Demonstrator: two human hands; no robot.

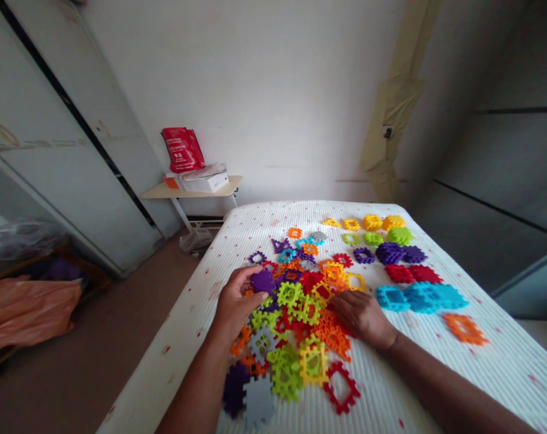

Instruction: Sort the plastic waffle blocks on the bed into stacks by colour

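Note:
A mixed heap of coloured plastic interlocking tiles lies in front of me. At the heap's left side, my left hand (237,299) grips a solid purple interlocking tile (263,280) between thumb and fingers. My right hand (359,313) rests palm down at the heap's right edge, fingers curled together over orange interlocking tiles (331,333). Whatever those fingertips hold is hidden. Lime green tiles (306,307) lie between both hands. Nearer to me are a yellow frame tile (313,364), a red frame tile (342,387) and a grey tile (259,398).
Sorted tiles stand in rows at the right: yellow (373,222), green (398,235), purple (389,253), red (413,273), blue (424,297) and one orange frame (465,328). They lie on a white ribbed cover (201,319). A small side table (192,191) holds a red bag (181,150).

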